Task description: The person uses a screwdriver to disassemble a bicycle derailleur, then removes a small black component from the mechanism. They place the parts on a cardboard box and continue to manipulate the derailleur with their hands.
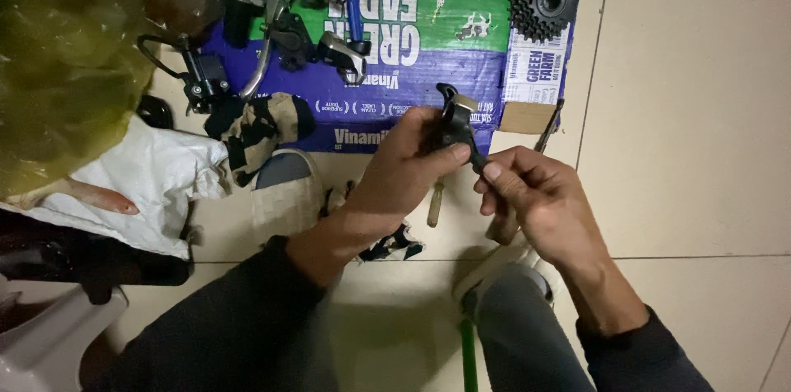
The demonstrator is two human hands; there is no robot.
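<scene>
I see my left hand [408, 163] wrapped shut around a small black metal bicycle brake lever [455, 122], while my right hand [535, 198] pinches its lower end. Beyond both hands lies a black toothed gear cassette [542, 1] on flattened printed cardboard [461, 70].

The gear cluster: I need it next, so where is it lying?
In the head view, the gear cluster lies at the far right corner of the flattened cardboard box, beyond the right hand.
</scene>
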